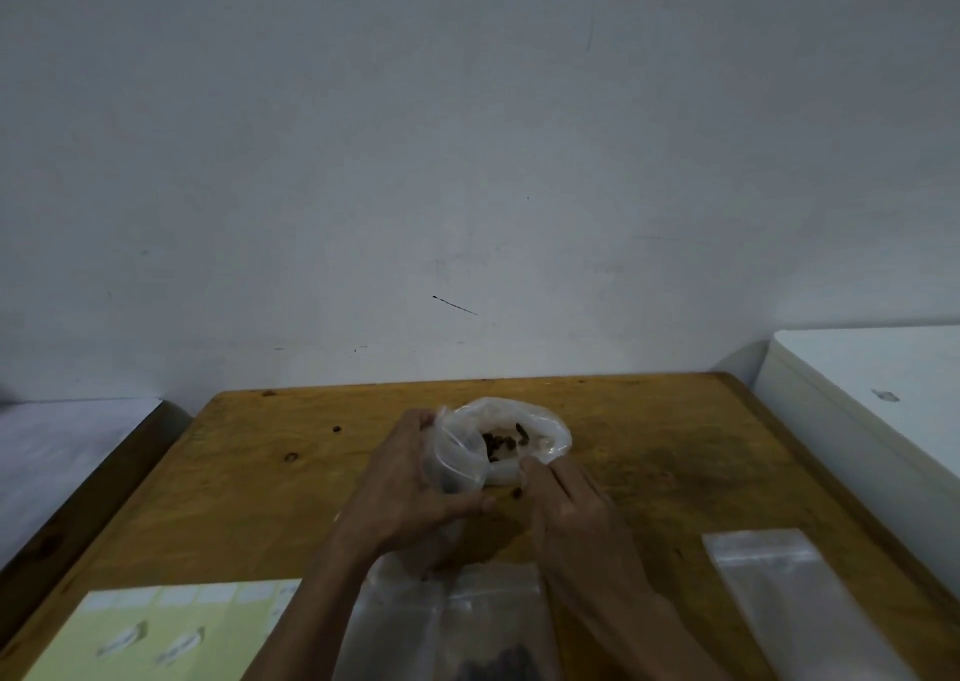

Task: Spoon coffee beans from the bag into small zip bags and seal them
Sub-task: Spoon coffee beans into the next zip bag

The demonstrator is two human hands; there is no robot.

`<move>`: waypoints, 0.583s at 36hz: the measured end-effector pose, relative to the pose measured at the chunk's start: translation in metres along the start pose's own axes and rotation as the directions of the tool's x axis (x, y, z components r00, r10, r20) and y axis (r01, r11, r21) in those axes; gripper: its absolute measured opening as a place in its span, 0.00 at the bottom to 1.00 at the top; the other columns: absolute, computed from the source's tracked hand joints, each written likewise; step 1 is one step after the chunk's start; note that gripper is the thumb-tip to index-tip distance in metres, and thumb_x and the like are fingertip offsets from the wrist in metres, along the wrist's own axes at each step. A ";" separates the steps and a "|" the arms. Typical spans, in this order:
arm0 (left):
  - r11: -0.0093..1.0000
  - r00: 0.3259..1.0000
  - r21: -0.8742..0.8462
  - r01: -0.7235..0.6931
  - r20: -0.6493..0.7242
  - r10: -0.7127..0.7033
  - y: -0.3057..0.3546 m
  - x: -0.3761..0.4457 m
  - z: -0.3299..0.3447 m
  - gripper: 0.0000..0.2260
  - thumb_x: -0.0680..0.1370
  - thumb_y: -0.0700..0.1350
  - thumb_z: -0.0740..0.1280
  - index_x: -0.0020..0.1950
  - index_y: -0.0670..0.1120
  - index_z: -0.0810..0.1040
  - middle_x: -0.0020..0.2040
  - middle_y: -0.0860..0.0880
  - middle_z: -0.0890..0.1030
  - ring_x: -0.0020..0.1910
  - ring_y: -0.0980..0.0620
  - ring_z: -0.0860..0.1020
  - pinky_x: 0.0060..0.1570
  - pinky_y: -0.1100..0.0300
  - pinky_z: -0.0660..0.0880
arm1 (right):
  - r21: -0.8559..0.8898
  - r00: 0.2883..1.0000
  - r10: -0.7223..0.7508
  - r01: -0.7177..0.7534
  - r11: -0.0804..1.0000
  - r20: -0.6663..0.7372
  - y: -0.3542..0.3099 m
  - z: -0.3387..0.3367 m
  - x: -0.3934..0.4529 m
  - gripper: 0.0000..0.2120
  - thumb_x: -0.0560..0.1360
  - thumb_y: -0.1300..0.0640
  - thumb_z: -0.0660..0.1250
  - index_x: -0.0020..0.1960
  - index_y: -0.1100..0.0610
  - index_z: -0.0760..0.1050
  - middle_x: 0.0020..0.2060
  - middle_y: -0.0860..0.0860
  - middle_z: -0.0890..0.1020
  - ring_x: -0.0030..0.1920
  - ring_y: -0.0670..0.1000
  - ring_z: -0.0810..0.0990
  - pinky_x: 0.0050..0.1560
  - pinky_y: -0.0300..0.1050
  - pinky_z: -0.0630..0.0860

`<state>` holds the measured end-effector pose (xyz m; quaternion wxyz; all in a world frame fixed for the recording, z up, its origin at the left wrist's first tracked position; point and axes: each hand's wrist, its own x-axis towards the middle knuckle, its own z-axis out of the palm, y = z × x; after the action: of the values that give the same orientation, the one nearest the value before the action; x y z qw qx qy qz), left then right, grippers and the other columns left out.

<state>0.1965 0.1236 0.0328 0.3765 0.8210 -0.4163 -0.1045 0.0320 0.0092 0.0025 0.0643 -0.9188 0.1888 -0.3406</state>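
A clear plastic bag of dark coffee beans (pixel 511 439) sits open on the wooden table (pixel 649 436) near its far edge. My left hand (pixel 410 478) grips a small clear zip bag (pixel 457 465) held against the big bag's left side. My right hand (pixel 563 504) has its fingertips at the near rim of the bean bag; what they pinch is not clear. A loose bean (pixel 518 493) lies on the table between my hands. No spoon shows.
Clear zip bags lie at the near edge: one with dark beans (pixel 488 623) below my wrists, an empty stack (pixel 789 597) at the right. A yellow-green printed sheet (pixel 171 633) lies at near left. White surfaces flank the table. A stray bean (pixel 336 428) lies at far left.
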 end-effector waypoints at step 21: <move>1.000 1.000 -0.003 -0.006 0.002 0.006 0.000 0.000 0.000 0.52 0.58 0.62 0.81 0.76 0.52 0.59 0.72 0.52 0.70 0.60 0.58 0.67 0.53 0.65 0.71 | 0.004 0.998 0.035 -0.036 0.999 0.050 -0.001 0.012 -0.003 0.19 0.66 0.66 0.78 0.55 0.56 0.80 0.42 0.52 0.80 0.37 0.48 0.80 0.36 0.24 0.56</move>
<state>0.1962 0.1231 0.0329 0.3776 0.8190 -0.4191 -0.1048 0.0385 0.0111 -0.0084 0.0773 -0.9233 0.2026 -0.3170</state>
